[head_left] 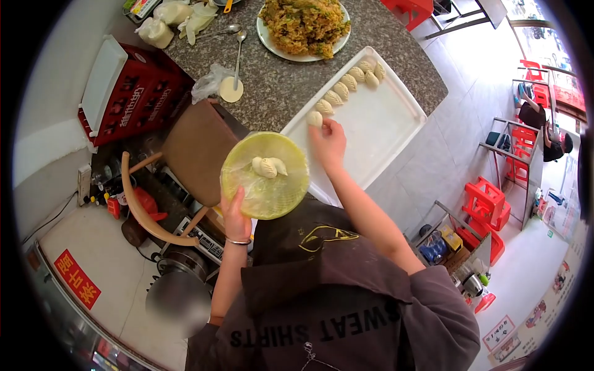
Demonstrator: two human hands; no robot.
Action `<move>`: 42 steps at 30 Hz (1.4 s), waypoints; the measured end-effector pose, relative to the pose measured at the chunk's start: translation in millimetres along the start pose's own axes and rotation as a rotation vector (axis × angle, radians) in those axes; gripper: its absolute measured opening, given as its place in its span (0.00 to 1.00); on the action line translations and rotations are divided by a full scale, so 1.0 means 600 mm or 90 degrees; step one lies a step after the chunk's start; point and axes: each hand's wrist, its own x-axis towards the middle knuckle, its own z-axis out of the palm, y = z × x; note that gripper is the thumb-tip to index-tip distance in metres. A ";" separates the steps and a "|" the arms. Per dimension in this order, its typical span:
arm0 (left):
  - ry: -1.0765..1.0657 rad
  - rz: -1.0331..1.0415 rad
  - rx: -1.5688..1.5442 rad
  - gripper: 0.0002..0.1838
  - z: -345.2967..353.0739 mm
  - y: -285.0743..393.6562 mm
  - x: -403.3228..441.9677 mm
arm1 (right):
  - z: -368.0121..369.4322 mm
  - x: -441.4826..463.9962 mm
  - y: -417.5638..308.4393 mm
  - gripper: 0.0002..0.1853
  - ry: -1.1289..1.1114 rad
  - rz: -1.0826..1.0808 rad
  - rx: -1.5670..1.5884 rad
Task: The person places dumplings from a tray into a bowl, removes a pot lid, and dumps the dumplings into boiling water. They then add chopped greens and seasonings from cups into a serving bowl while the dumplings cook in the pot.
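Note:
My left hand [236,213] grips the lower left edge of a round yellow-green plate [260,201], which looks lined with clear plastic. A few pleated dumplings [267,167] lie bunched together on it. Over the left part of a white rectangular tray [365,145], my right hand [328,143] pinches a pale dumpling [315,118] between its fingertips. That dumpling is at the near end of a row of pleated dumplings [341,91] along the tray's left side. Whether it rests on the tray I cannot tell.
The speckled stone counter [272,86] carries a plate of filling [303,28], a spoon [239,55] touching a round dough wrapper [231,90], and plastic bags [154,32]. A brown chair [192,148] and red crates [139,93] stand left. Red stools [486,201] are at right.

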 end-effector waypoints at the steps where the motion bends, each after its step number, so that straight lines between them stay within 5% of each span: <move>1: -0.011 0.006 0.013 0.27 0.005 0.000 0.003 | -0.015 -0.007 -0.017 0.21 -0.002 0.001 0.000; 7: -0.027 -0.021 0.011 0.28 0.029 -0.004 0.017 | -0.103 -0.020 -0.073 0.21 -0.278 -0.218 0.092; 9: -0.025 -0.024 0.018 0.28 0.031 -0.007 0.020 | -0.078 0.020 -0.029 0.23 -0.023 -0.198 0.068; 19: -0.020 -0.036 0.013 0.26 0.040 -0.009 0.022 | -0.003 0.056 -0.005 0.22 0.133 -0.177 -0.215; 23: -0.026 -0.031 0.021 0.26 0.038 -0.014 0.029 | -0.027 0.041 -0.008 0.22 0.052 -0.101 -0.044; 25: -0.031 -0.021 0.035 0.26 0.045 -0.015 0.028 | -0.070 0.015 -0.031 0.23 -0.150 -0.278 0.065; 34: -0.054 -0.062 0.011 0.25 0.053 -0.015 0.027 | -0.066 0.093 -0.003 0.29 -0.018 -0.322 -0.179; 42: -0.049 -0.060 0.010 0.26 0.059 -0.018 0.030 | -0.051 0.092 -0.007 0.19 0.101 -0.346 -0.250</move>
